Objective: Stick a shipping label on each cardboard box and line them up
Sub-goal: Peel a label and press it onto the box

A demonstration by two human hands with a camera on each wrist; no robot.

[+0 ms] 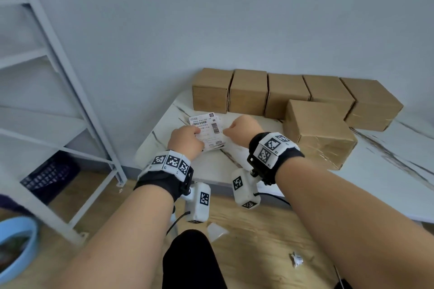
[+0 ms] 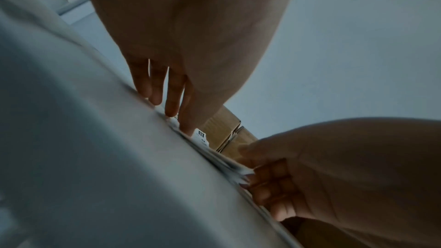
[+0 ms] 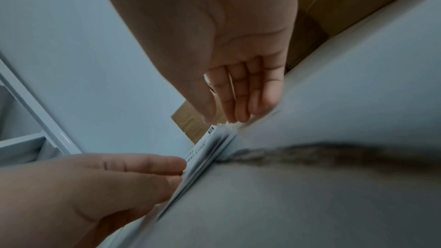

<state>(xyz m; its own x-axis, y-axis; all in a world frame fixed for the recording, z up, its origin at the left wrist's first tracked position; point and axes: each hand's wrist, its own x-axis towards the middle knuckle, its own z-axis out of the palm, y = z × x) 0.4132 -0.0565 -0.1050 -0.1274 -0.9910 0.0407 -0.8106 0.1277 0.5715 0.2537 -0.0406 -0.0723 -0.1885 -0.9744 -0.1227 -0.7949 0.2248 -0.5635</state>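
Observation:
A stack of white shipping labels [image 1: 209,124] lies on the white marble table [image 1: 387,159], in front of a row of plain cardboard boxes [image 1: 249,91] along the wall. One more cardboard box [image 1: 317,129] stands nearer, to the right of the stack. My left hand [image 1: 191,136] presses the stack's left side with straight fingers [image 2: 171,107]. My right hand [image 1: 231,129] pinches the stack's right edge, thumb on top and fingers [image 2: 264,178] curled under the fanned sheets [image 2: 229,165]. In the right wrist view the label stack [image 3: 205,150] sits between my two hands.
A grey metal shelf frame [image 1: 58,77] stands at the left with a dark crate [image 1: 49,176] under it. A blue bowl [image 1: 14,241] sits at the lower left. Paper scraps [image 1: 217,231] lie on the wooden floor below the table's near edge.

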